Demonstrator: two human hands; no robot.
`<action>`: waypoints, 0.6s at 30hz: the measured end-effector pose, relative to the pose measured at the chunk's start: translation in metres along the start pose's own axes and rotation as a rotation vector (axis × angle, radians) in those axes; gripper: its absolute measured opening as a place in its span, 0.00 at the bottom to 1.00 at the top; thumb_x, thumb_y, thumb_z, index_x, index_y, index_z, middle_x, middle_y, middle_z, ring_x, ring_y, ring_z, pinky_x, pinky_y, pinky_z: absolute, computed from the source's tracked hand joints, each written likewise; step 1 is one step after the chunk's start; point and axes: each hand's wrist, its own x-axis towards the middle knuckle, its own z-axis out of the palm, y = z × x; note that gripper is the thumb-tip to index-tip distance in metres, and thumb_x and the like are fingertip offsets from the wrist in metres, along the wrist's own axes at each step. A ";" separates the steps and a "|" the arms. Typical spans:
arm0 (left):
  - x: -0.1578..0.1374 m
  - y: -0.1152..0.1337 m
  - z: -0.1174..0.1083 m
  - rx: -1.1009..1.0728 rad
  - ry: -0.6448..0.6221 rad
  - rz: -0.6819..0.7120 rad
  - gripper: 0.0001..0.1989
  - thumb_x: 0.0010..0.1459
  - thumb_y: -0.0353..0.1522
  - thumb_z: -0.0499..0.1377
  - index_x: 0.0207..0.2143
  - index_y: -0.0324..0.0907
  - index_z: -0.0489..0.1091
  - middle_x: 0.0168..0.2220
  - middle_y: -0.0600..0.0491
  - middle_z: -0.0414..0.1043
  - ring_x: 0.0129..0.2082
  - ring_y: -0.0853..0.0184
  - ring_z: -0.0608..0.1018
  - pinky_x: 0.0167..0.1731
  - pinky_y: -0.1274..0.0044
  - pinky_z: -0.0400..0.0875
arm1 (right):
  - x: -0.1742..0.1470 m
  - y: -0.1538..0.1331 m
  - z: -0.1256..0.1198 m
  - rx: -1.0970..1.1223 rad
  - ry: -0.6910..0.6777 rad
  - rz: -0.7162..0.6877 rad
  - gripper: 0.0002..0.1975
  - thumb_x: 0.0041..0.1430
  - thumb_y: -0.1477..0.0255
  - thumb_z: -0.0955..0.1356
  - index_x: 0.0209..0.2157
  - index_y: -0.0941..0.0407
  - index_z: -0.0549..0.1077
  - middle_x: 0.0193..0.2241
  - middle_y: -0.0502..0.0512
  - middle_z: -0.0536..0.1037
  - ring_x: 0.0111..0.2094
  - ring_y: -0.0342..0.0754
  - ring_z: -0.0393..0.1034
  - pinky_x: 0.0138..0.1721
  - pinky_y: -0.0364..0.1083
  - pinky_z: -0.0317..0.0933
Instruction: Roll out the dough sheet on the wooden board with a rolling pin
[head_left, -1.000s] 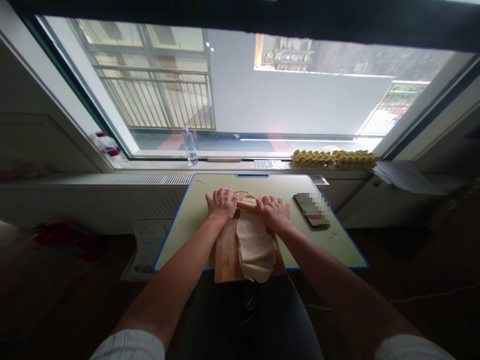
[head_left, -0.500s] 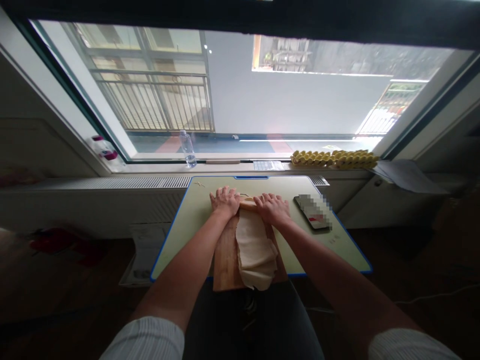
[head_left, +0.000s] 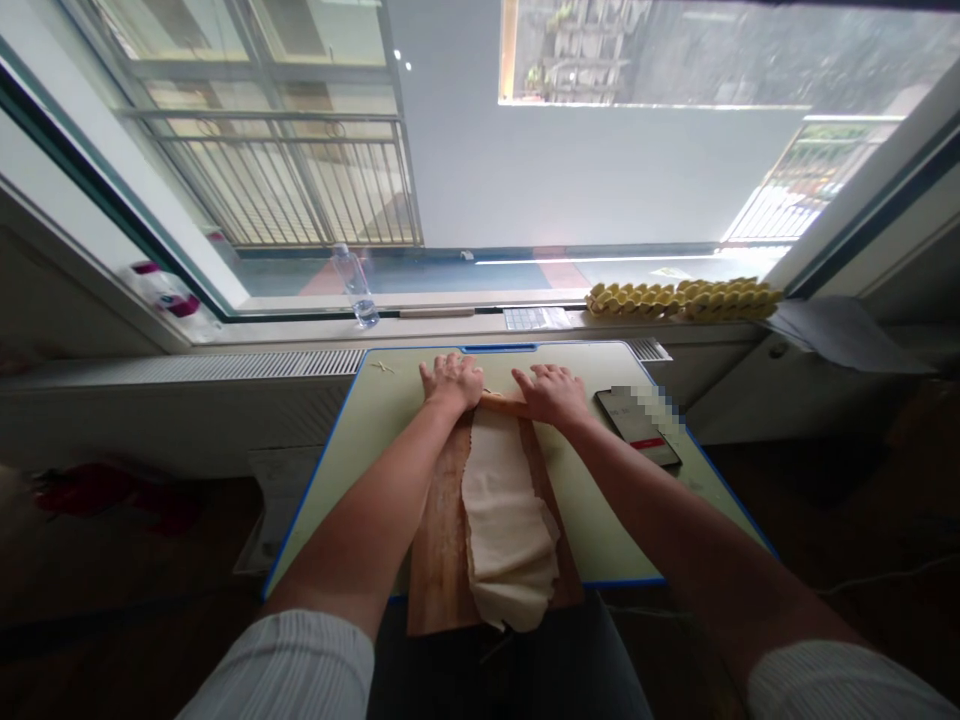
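Note:
On a wooden board [head_left: 442, 540] lies a long, pale sheet of dough [head_left: 502, 500], its near end rippled and overhanging the board's near edge. Across the dough's far end runs a wooden rolling pin [head_left: 504, 404]. My left hand [head_left: 451, 383] rests palm down on the pin's left end, fingers spread and pointing away from me. On the right end presses the palm of my right hand [head_left: 553, 393], its fingers stretched forward and apart. Both palms cover the ends of the pin.
The board lies on a pale green, blue-edged tabletop [head_left: 360, 430]. A phone [head_left: 637, 428] is at the right, and some thin strips [head_left: 382, 367] lie far left. Along the windowsill stand a clear bottle [head_left: 356, 285], a bottle with a purple label [head_left: 176, 300] and yellow egg trays [head_left: 682, 299].
The view has tilted down and come closer. My right thumb has spread away from the pin, showing more of its middle. The dough's near end still hangs over the board.

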 end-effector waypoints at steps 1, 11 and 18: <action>0.004 0.001 0.000 0.002 -0.011 0.002 0.25 0.71 0.43 0.46 0.64 0.53 0.71 0.69 0.47 0.68 0.66 0.49 0.68 0.69 0.45 0.52 | 0.004 0.001 0.000 0.006 0.004 0.011 0.32 0.77 0.50 0.52 0.70 0.48 0.68 0.67 0.65 0.71 0.65 0.65 0.63 0.63 0.61 0.56; 0.020 0.005 0.000 0.016 -0.066 -0.011 0.27 0.71 0.45 0.45 0.66 0.54 0.70 0.71 0.48 0.66 0.67 0.48 0.66 0.69 0.47 0.53 | 0.023 0.006 0.007 0.102 0.132 0.084 0.36 0.76 0.47 0.53 0.61 0.58 0.75 0.60 0.68 0.77 0.62 0.63 0.67 0.61 0.57 0.58; -0.007 -0.003 0.001 -0.015 0.039 0.021 0.25 0.73 0.44 0.46 0.64 0.51 0.72 0.69 0.46 0.67 0.65 0.51 0.68 0.68 0.49 0.52 | -0.002 -0.003 0.007 0.129 0.110 0.079 0.35 0.76 0.48 0.54 0.63 0.58 0.73 0.61 0.68 0.76 0.62 0.62 0.67 0.63 0.56 0.57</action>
